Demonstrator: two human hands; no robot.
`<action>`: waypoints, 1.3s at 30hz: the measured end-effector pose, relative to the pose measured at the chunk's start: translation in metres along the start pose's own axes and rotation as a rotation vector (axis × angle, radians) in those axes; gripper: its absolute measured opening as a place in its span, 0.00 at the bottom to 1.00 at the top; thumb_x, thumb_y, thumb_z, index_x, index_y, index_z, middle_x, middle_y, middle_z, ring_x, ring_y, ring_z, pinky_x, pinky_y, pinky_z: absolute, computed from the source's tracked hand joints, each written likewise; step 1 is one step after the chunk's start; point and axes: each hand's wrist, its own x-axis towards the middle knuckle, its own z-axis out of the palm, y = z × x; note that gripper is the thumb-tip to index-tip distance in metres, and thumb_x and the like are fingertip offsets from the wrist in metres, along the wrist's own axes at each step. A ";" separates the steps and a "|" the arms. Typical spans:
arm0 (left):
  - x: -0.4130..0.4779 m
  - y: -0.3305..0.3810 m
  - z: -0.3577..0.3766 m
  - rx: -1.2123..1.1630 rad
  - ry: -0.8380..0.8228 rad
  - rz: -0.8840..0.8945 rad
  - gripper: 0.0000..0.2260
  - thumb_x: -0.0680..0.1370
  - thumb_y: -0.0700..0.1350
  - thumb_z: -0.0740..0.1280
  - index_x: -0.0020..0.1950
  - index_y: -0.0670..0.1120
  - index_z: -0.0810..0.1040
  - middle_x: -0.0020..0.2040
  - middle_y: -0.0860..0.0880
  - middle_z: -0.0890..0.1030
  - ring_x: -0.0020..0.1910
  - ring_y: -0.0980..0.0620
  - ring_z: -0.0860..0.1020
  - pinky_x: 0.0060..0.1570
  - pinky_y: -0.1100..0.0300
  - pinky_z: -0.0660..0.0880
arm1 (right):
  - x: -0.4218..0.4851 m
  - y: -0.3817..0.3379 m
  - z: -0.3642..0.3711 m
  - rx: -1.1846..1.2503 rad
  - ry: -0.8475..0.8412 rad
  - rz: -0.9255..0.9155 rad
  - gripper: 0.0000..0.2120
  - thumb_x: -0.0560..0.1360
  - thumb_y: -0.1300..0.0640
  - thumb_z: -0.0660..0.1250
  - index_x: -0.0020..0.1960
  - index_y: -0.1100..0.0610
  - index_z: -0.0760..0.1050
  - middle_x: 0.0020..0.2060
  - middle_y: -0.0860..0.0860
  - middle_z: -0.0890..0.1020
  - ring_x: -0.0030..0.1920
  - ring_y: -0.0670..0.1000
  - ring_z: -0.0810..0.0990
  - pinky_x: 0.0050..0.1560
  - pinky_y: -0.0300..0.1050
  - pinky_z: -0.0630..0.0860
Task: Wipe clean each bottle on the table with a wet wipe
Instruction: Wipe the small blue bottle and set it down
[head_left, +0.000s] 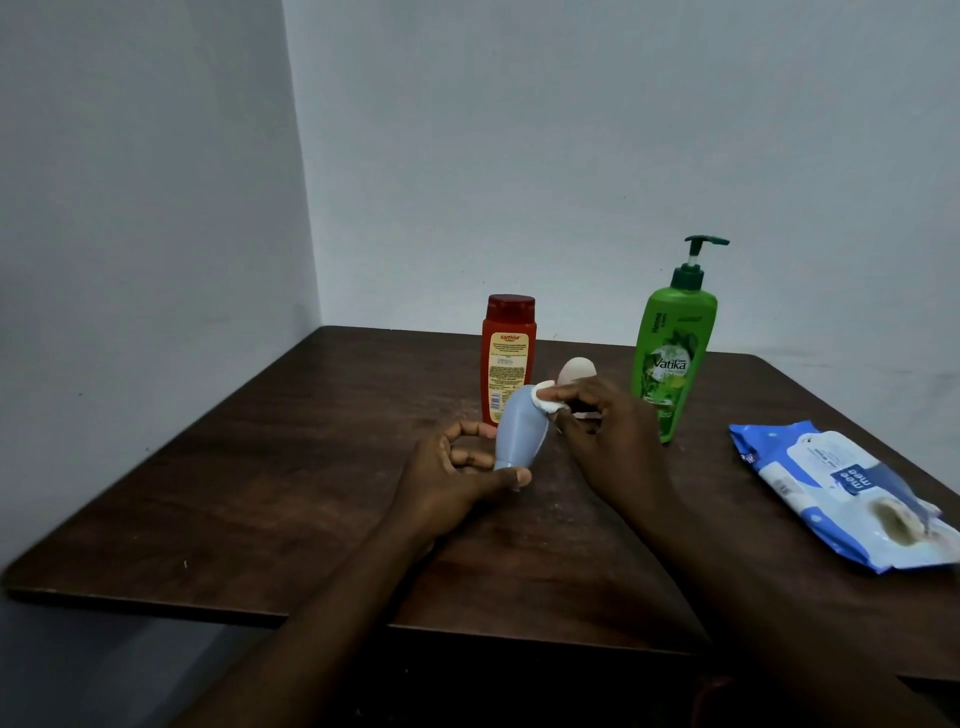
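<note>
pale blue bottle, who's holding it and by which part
Left hand grips the pale blue bottle by its narrow lower end; right hand pinches a white wet wipe.

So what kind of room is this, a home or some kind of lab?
Probably a plain room at home: a dark wooden table set in a bare wall corner, with household toiletries on it, a green pump bottle, a red bottle and a wet wipes pack.

The dark wooden table (260, 493) bears 2 upright bottles, red (508, 358) and green (672, 348), a wipes pack (841, 493), and perhaps a pale bottle (576, 370).
</note>
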 end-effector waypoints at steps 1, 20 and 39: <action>0.000 0.000 0.000 -0.008 0.001 0.006 0.25 0.63 0.47 0.83 0.57 0.53 0.78 0.41 0.54 0.86 0.41 0.55 0.85 0.42 0.57 0.83 | -0.002 -0.001 0.000 -0.004 -0.008 -0.008 0.11 0.73 0.65 0.74 0.54 0.55 0.84 0.51 0.45 0.85 0.52 0.39 0.82 0.52 0.35 0.79; -0.007 0.005 -0.002 -0.155 -0.017 0.061 0.24 0.65 0.41 0.81 0.58 0.49 0.78 0.46 0.49 0.87 0.44 0.53 0.86 0.37 0.65 0.80 | -0.039 -0.026 -0.002 0.219 -0.136 0.144 0.15 0.72 0.68 0.73 0.53 0.53 0.85 0.48 0.43 0.85 0.50 0.36 0.82 0.49 0.27 0.76; -0.005 0.003 -0.001 -0.249 -0.167 0.023 0.19 0.74 0.41 0.74 0.64 0.50 0.76 0.52 0.49 0.86 0.51 0.51 0.85 0.49 0.57 0.82 | 0.020 -0.026 -0.008 0.231 -0.112 0.248 0.10 0.76 0.59 0.72 0.54 0.48 0.83 0.40 0.42 0.85 0.42 0.43 0.84 0.42 0.32 0.78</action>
